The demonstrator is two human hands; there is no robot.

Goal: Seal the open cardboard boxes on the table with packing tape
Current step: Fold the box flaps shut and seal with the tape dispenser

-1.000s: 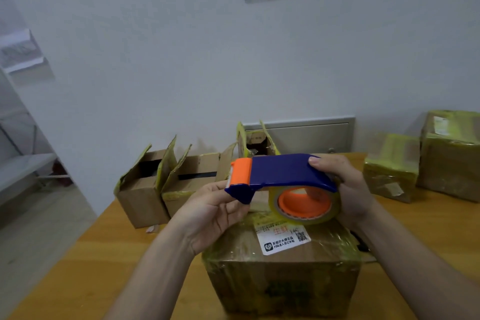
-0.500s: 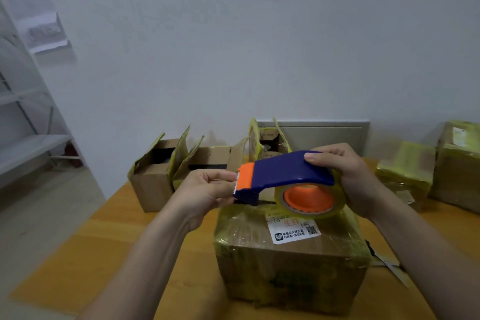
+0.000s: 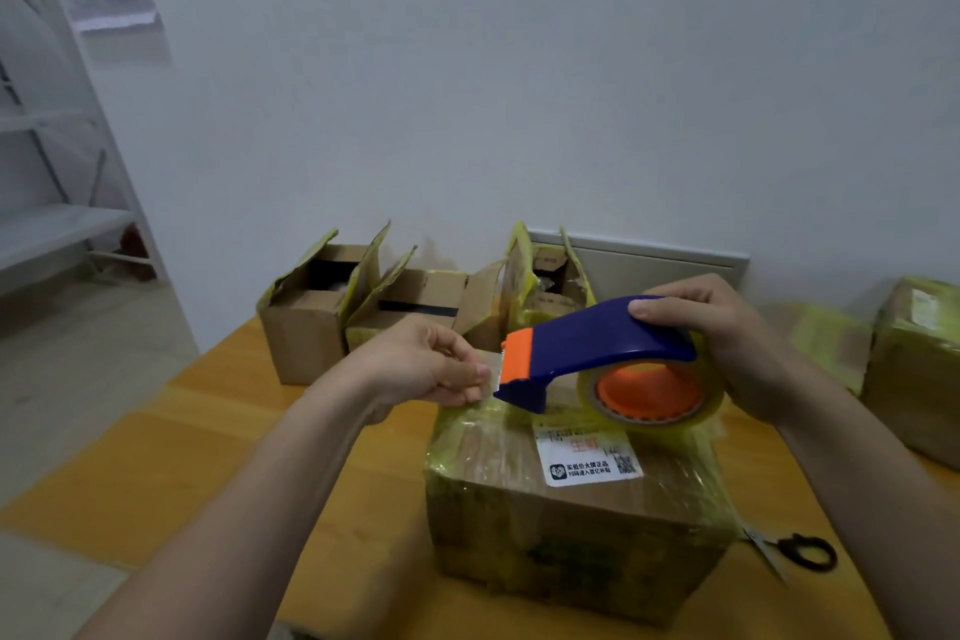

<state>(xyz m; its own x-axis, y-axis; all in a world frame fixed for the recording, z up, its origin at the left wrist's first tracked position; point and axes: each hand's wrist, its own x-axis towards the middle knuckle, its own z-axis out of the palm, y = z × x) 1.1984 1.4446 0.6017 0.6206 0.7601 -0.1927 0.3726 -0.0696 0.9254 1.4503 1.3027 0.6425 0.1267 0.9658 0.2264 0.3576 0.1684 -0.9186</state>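
Wooden table (image 3: 208,437); taped box (image 3: 519,530), white QR label (image 3: 589,465).

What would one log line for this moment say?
right hand: holds tape dispenser | left hand: pinches tape end | open boxes: flaps up, unsealed

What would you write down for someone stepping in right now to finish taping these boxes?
Hands: the left hand pinches the tape end at the orange cutter of the tape dispenser; the right hand grips the dispenser's blue handle above the near box.
Done: the near box is closed and wrapped in tape, label on top.
Untaped, flaps up, along the table's far edge: left open box, middle open box, right open box.
Scissors lie right of the near box.
Left: pull out tape, then close and seal those three.
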